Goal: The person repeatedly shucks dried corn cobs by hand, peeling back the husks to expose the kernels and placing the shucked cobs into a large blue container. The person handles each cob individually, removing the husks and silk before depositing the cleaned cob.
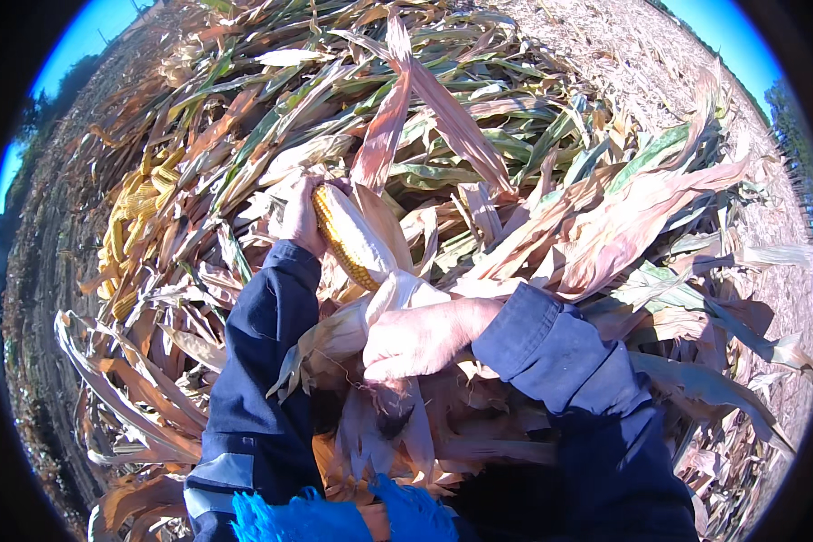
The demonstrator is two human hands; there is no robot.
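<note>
A yellow corn ear (344,237) lies slantwise before me, part of its kernels bare and part under pale husk. My left hand (303,218) grips its upper end, at the base. Around the lower end, my right hand (413,339) is closed on the pale inner husk (403,291), which is pulled down over the tip. Dry husk leaves and brown silk hang below my right fist. The fingers of my left hand are partly hidden behind the ear.
Corn stalks and dry leaves (461,129) are heaped ahead and on both sides. Several husked yellow ears (135,210) lie in a pile at the left. Stubble ground (603,40) stretches behind the heap. Blue fringed cloth (311,518) hangs at the bottom edge.
</note>
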